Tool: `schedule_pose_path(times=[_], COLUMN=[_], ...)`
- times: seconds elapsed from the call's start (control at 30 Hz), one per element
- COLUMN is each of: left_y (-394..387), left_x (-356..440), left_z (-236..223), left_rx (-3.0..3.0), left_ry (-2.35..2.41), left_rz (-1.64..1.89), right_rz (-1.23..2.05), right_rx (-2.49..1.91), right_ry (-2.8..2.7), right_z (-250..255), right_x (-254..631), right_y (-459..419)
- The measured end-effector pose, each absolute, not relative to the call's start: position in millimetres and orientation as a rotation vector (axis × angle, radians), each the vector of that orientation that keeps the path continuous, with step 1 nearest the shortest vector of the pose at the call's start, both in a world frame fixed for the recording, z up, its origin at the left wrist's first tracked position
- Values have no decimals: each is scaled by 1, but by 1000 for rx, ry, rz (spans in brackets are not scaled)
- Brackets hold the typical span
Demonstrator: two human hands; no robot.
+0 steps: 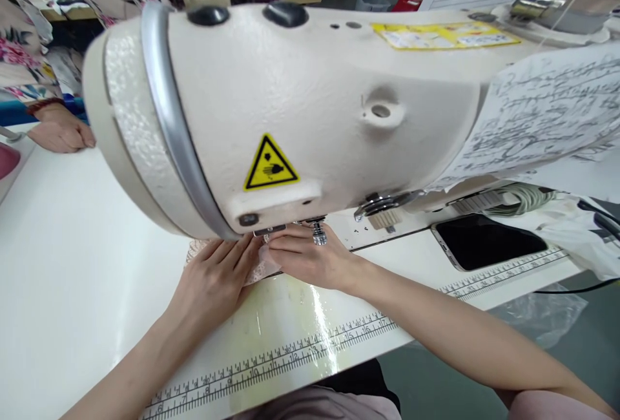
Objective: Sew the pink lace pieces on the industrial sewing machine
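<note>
A cream sewing machine head (290,110) fills the upper middle of the head view and hides the needle area. Under it lies a small piece of pale lace fabric (264,269) on the white table (72,245). My left hand (213,281) lies flat on the fabric with its fingers stretched toward the presser foot. My right hand (314,258) presses the fabric from the right, fingers together and pointing left, fingertips meeting the left hand's. Most of the fabric is covered by my hands and the machine.
A ruler strip (300,349) runs along the table's front edge. A dark phone (489,239) lies at the right, beside a coiled cable (523,197) and printed paper (547,116). Another person's hand (61,132) rests at the far left, with floral fabric (29,52) behind it.
</note>
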State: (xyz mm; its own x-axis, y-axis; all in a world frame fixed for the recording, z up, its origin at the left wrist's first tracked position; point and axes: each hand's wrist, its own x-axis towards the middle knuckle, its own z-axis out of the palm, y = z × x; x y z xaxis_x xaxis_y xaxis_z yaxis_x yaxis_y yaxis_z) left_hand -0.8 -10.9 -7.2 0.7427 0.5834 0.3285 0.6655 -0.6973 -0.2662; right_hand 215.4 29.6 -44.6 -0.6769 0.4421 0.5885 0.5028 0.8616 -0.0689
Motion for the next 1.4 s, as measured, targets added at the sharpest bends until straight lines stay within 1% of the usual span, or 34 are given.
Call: schedule_pose_path(times=[0.1, 0.6, 0.8, 1.03, 1.4], left_y=[-11, -12, -12, -12, -12], left_x=[0, 4, 6, 10, 16], left_z=[-7, -7, -7, -6, -6], left_rx=[-2573, -2523, -2503, -2484, -2455], left_ry=[-960, -1009, -1031, -1055, -1090], left_rz=[-308, -269, -272, -277, -320], right_rz=[-217, -333, -321, -207, -171], right_rx=[-659, -672, -628, -619, -645], right_ry=[-2350, -2303, -2259, -2294, -2289], right_z=[-42, -39, -36, -36, -34], right_x=[215, 216, 215, 217, 223], right_y=[30, 33, 38, 40, 44])
